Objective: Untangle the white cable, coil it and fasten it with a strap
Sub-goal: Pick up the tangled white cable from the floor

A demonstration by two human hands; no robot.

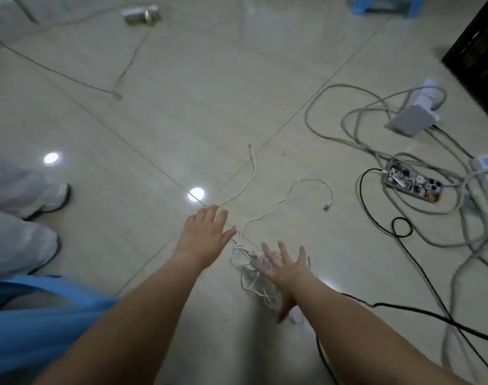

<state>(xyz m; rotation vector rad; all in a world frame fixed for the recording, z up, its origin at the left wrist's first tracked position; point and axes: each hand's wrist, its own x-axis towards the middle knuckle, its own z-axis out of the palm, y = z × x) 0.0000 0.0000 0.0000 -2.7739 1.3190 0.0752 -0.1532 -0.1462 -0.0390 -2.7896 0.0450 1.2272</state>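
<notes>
While fingers spread, tangled white cable beneath

Cable white, tiles pale glossy beige, cord black, phone case black-and-white patterned, stool light blue, garment blue, cabinet black.

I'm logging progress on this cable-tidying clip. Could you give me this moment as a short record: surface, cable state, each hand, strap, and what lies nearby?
surface: tiled floor
white cable: tangled heap by the hands, two loose ends trailing across the floor, not coiled
left hand: open, fingers straight, just left of the tangle, holding nothing
right hand: open, fingers spread over the tangle; contact cannot be told
strap: none visible
nearby: phone in a patterned case and a black cable, both to the right
</notes>
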